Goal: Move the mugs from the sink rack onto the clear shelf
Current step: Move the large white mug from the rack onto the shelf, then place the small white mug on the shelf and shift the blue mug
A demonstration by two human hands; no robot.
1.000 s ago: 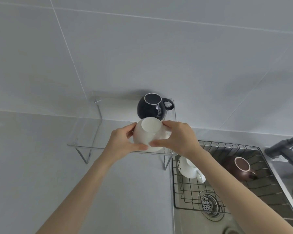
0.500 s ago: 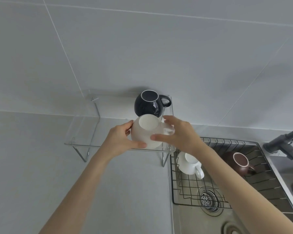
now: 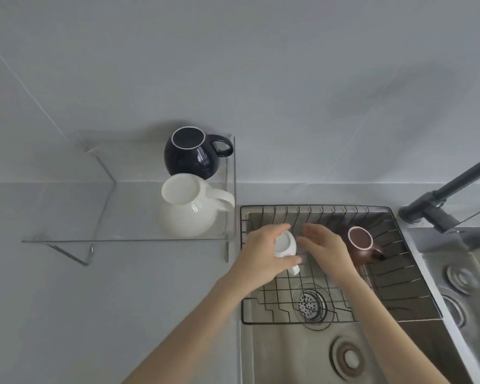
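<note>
On the clear shelf point(image 3: 67, 234) at the left, the black mug point(image 3: 190, 155) and the large white mug point(image 3: 189, 207) stand mouth-up, one just in front of the other near its right end. I have my left hand point(image 3: 263, 257) wrapped around the small white mug point(image 3: 286, 245) inside the sink rack point(image 3: 383, 273), fingers curled on its body; my right hand point(image 3: 326, 246) hovers beside it, fingers released and holding nothing. The brown mug point(image 3: 362, 246) lies tilted further right, near the black tap point(image 3: 449, 195). My worry is slip: the glossy mug looks smooth and possibly wet, and its handle could catch a wire as I lift. The shelf's right end is already crowded, so a knock there could topple a mug.
</note>
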